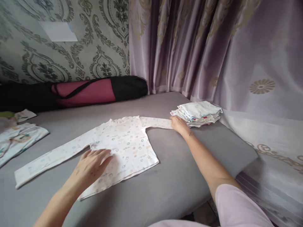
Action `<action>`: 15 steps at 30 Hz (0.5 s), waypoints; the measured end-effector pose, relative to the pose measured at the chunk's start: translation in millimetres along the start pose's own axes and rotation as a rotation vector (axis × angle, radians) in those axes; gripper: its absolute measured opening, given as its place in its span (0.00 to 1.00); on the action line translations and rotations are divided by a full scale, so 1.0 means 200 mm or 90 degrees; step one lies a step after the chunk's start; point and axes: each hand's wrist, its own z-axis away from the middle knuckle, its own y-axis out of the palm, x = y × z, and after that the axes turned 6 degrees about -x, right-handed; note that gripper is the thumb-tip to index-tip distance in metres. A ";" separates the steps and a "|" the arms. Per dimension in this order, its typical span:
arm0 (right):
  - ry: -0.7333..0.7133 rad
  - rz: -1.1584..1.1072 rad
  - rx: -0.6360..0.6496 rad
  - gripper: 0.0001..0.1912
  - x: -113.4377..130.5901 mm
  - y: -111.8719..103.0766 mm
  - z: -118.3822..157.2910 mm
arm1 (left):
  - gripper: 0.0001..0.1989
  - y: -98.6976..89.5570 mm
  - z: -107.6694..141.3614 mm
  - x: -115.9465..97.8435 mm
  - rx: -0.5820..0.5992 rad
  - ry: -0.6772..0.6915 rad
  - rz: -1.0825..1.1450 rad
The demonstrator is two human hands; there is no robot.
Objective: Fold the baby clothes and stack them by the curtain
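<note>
A small white long-sleeved shirt (127, 148) with a pale printed pattern lies spread flat on the grey surface, both sleeves stretched out sideways. My left hand (94, 164) is over the lower left part of its body, fingers extended and slightly apart. At the far end of the right sleeve, my right hand (179, 124) has its fingers closed on the cuff, which they partly hide. Just behind that hand sits a stack of folded baby clothes (199, 110).
The grey bed-like surface (175, 183) ends at an edge on the right. Crumpled printed clothes (23, 138) lie at the left. A long black and maroon bag (87, 91) rests along the patterned wall (101, 41). Purple curtains (180, 47) hang behind and to the right.
</note>
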 end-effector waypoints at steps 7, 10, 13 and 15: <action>0.049 0.064 0.057 0.22 0.07 0.01 -0.10 | 0.21 0.11 -0.46 -0.13 -0.002 -0.014 0.142; 0.043 0.084 0.048 0.21 0.08 -0.02 -0.13 | 0.18 0.25 -0.68 -0.13 -0.060 0.003 0.188; 0.018 0.047 -0.033 0.15 0.06 -0.08 -0.16 | 0.18 0.39 -0.86 -0.14 -0.106 0.043 0.241; 0.024 -0.105 -0.067 0.10 0.02 -0.12 -0.19 | 0.20 0.46 -0.95 -0.16 -0.112 0.056 0.255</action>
